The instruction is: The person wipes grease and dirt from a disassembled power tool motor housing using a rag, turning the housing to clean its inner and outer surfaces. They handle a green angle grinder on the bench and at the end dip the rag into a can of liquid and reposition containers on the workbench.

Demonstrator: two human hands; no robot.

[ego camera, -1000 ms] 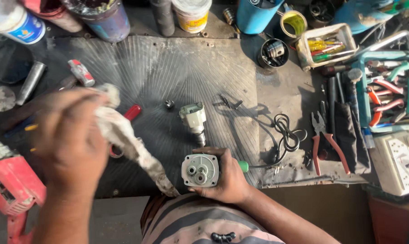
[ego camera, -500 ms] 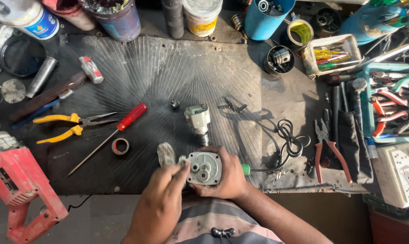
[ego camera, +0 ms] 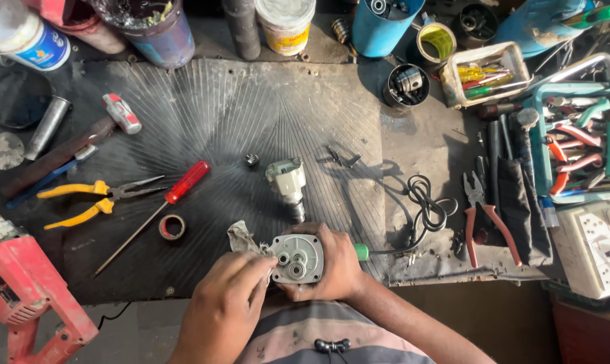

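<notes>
My right hand [ego camera: 335, 266] grips a round grey metal tool housing [ego camera: 298, 257] at the workbench's front edge, its flat end plate with small bearing holes facing up. My left hand [ego camera: 225, 300] presses a dirty rag [ego camera: 245, 239] against the housing's left side with the fingertips. A green-tipped part [ego camera: 362, 252] with a black cord [ego camera: 426, 205] sticks out to the right of the right hand. Just beyond the hands lies a pale gear-head part [ego camera: 286, 182], apart from both hands.
A red-handled screwdriver [ego camera: 158, 209], yellow long-nose pliers [ego camera: 92, 202], a tape roll [ego camera: 172, 226] and a hammer [ego camera: 76, 145] lie to the left. A red power tool [ego camera: 22, 290] sits at the front left. Red pliers [ego camera: 483, 216], tool racks and tubs crowd the right and back.
My left hand came down from the left with the rag and now holds it against the housing. The right hand keeps the housing in the same place.
</notes>
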